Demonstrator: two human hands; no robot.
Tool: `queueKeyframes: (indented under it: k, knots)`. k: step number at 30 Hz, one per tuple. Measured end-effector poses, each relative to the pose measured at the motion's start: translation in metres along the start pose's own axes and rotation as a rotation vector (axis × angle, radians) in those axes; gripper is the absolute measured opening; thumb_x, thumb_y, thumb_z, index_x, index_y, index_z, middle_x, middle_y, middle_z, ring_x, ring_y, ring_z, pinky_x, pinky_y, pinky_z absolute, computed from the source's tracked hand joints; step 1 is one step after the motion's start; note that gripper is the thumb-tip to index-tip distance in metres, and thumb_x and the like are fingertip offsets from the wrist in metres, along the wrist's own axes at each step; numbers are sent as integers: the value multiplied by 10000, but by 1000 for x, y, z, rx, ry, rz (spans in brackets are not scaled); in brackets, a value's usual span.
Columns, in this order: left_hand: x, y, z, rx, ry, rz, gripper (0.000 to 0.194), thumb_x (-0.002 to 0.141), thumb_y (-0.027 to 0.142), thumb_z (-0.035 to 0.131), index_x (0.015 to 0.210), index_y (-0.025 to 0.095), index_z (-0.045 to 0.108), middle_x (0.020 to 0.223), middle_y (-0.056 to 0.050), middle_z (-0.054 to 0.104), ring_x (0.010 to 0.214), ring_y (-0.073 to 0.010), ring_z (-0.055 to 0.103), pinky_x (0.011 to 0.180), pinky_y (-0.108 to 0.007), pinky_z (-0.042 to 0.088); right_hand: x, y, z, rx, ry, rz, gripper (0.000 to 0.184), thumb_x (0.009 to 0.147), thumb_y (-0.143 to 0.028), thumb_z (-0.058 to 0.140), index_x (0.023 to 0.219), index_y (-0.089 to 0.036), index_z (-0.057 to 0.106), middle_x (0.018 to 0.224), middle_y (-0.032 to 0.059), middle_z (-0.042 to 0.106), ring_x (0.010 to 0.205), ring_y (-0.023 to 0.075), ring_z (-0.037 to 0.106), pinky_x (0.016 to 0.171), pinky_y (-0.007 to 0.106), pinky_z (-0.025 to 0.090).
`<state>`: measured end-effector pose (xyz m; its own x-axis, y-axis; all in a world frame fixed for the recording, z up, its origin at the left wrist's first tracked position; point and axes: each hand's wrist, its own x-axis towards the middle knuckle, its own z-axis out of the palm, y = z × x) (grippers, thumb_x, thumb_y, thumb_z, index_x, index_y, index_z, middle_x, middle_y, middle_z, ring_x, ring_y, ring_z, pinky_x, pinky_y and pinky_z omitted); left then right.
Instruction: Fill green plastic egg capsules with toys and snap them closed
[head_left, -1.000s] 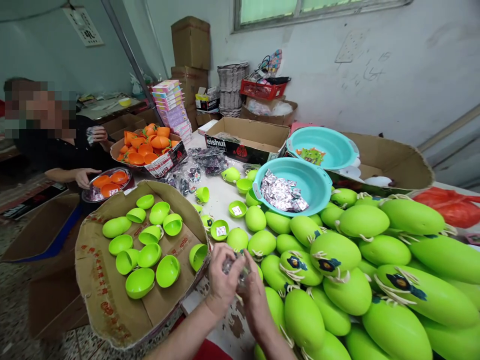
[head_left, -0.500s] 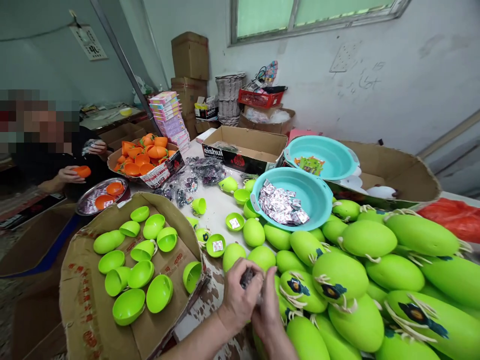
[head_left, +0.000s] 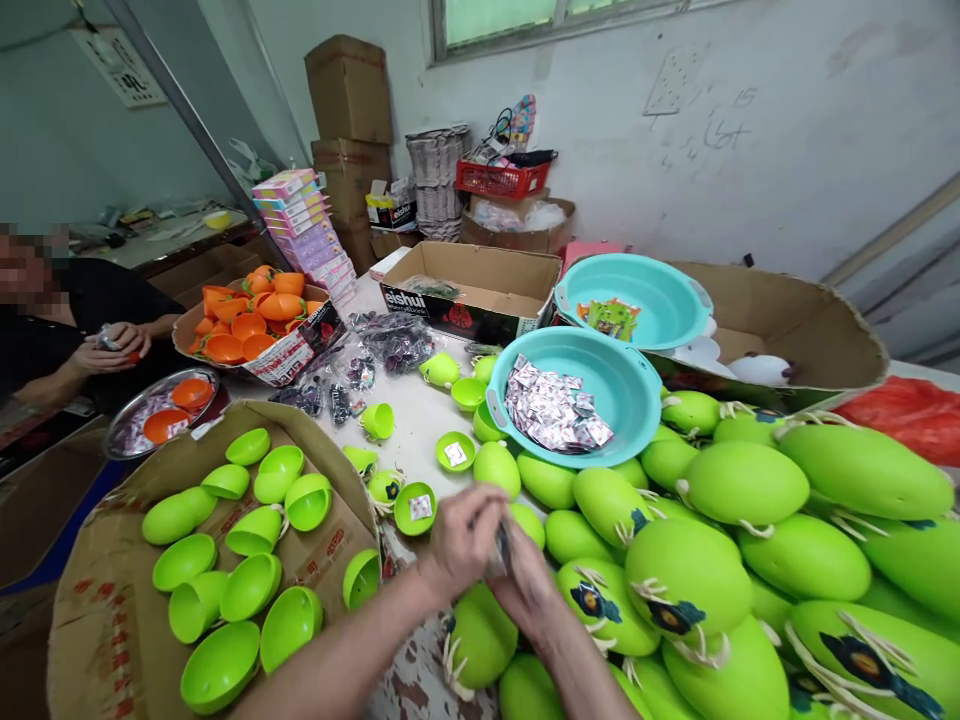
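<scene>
My left hand (head_left: 463,535) is closed, its fingers curled around a small dark plastic-wrapped packet (head_left: 501,545) that is mostly hidden. Pressed against the packet from the other side is my right hand (head_left: 525,572), somewhat blurred. Both hands are over the table, just left of a heap of green egg-shaped shells (head_left: 686,570) with cord strands and dark eye-like patches. Beyond my left hand, a green half shell (head_left: 415,508) contains a small white printed sachet (head_left: 421,507). Another green half shell (head_left: 455,452) behind it also holds a sachet.
At left, a cardboard tray (head_left: 90,610) holds several green half shells. A turquoise basin (head_left: 637,390) of sachets stands ahead, another basin (head_left: 675,290) behind it. Dark bagged packets (head_left: 394,345) lie near an open box (head_left: 517,280). A co-worker's hands (head_left: 112,350) hold something at far left.
My hands have risen slightly and stay pressed together around the packet. The view has shifted, uncovering a green shell below my hands. The co-worker's hands have come together.
</scene>
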<state>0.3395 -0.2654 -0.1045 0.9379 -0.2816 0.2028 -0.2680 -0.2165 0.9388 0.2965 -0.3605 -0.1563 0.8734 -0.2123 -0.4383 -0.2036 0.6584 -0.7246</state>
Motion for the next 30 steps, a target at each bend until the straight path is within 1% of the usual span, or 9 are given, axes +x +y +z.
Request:
queueKeyframes:
  k: [3, 5, 7, 10, 15, 20, 24, 27, 30]
  knots:
    - [57, -45, -14, 25, 209, -139, 205, 879, 260, 459, 920, 191, 648, 719, -22, 660, 698, -172, 630, 692, -264, 499, 11, -5, 0, 21, 54, 136, 704, 726, -797, 566, 1172, -260, 661, 1347, 101, 587, 1175, 314, 584, 912, 483, 497]
    - [88, -81, -18, 61, 300, -184, 217, 871, 248, 427, 952, 187, 619, 737, -16, 652, 735, -172, 629, 737, -272, 494, 9, -3, -6, 3, 97, 172, 748, 694, -773, 635, 1250, -273, 603, 1453, 90, 492, 1242, 311, 534, 978, 466, 451]
    - [105, -115, -14, 95, 332, -231, 213, 856, 224, 429, 959, 186, 611, 730, -14, 650, 760, -180, 630, 773, -287, 486, 3, 2, -15, -33, 76, 210, 734, 680, -693, 724, 1229, -219, 609, 1392, 126, 548, 1162, 314, 588, 964, 450, 458]
    - [108, -149, 3, 137, 322, -302, 204, 837, 183, 451, 949, 198, 620, 688, -2, 643, 751, -190, 631, 796, -306, 479, -4, 11, -28, -66, 92, 241, 696, 657, -650, 771, 1153, -182, 634, 1249, 134, 645, 1017, 291, 651, 885, 420, 501]
    - [108, -165, 13, 168, 287, -338, 199, 803, 109, 468, 860, 220, 622, 762, 11, 649, 819, -171, 619, 847, -294, 459, 4, 17, -36, -118, 157, 217, 717, 575, -660, 807, 1085, -187, 631, 1201, 117, 659, 1014, 281, 647, 885, 401, 514]
    - [116, -141, -4, 142, 321, -370, 219, 831, 106, 382, 841, 200, 580, 621, 26, 555, 689, -166, 587, 767, -290, 473, 13, 11, -21, -290, 114, 82, 783, 614, -675, 759, 1182, -176, 556, 1310, 169, 571, 1129, 339, 597, 974, 465, 485]
    - [80, -81, -7, 63, 224, -294, 197, 877, 186, 400, 964, 197, 577, 674, 19, 607, 693, -157, 611, 722, -264, 496, 12, -8, -4, -443, 58, -156, 1158, 554, -585, 829, 1483, -228, 237, 1571, 174, 225, 1335, 383, 413, 1054, 503, 408]
    - [32, -29, -1, 18, 106, -184, 182, 909, 229, 426, 946, 196, 601, 733, -1, 645, 735, -154, 635, 723, -255, 513, 8, -29, -2, -518, -169, -154, 1241, 445, -518, 893, 1481, -197, 289, 1486, 174, 397, 1319, 392, 427, 1112, 518, 328]
    - [-6, 5, 4, -44, -9, 143, 223, 956, 221, 396, 969, 182, 615, 896, -57, 671, 851, -166, 639, 801, -283, 519, 0, -48, -13, -591, -429, -101, 1115, 344, -440, 945, 1336, -175, 511, 1374, 141, 542, 1301, 388, 446, 1157, 483, 270]
